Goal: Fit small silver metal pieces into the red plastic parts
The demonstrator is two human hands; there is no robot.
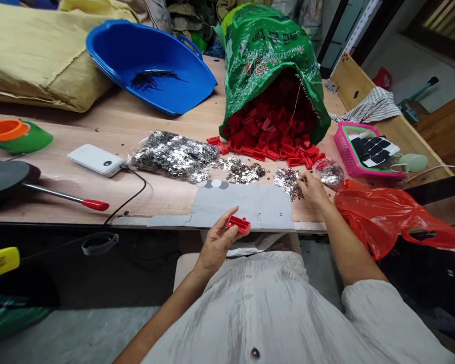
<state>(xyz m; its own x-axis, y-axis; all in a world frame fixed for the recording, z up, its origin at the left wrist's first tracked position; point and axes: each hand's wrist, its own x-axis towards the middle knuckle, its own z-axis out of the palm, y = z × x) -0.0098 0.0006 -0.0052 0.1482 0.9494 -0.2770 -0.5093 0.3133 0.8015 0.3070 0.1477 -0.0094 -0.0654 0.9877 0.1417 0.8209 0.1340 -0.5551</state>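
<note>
Near the table's front edge, my left hand (219, 236) grips a small red plastic housing (238, 224) between thumb and fingers, its hollow side up. My right hand (311, 188) reaches to a pile of small metal pieces (287, 180), fingers pinched at the pile's right side; what they hold, if anything, is too small to make out. A second loose metal pile (246, 172) lies to the left, beside a clear bag of metal pieces (174, 155). Many red housings (269, 124) spill from a green woven sack (271, 50) at the back.
A grey sheet (242, 205) covers the table's front middle. At left lie a white power bank (96, 160) with cable and a red-tipped lever (94, 205). A blue scoop (151, 65) holds black strips. At right are a pink basket (351, 151) and a red plastic bag (398, 217).
</note>
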